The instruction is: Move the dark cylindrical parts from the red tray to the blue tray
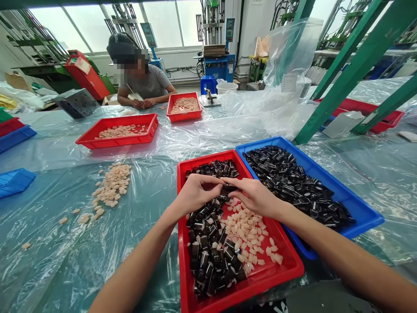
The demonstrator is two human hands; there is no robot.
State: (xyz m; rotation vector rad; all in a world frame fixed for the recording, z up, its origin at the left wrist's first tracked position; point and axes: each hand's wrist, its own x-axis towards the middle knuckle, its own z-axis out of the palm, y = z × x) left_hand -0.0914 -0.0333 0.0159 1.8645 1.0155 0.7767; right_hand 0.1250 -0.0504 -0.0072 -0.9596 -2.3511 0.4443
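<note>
At lower centre, black pieces [208, 261] and pale pieces [247, 226] are contained in a red tray [273, 276]; above, the left hand [198, 191] and right hand [259, 196] are held fingertips together, grip contents undeterminable.

Look left of the near tray [185, 282]: a free lane runs to the pale pile [112, 184], though the left forearm [143, 261] cuts over its lower stretch! Right of the tray, blocked: the blue tray [368, 219] sits right alongside. Far right, a green post [355, 71] slants down. Above the tray, left hand [202, 191] and right hand [256, 195] bar the way.
</note>
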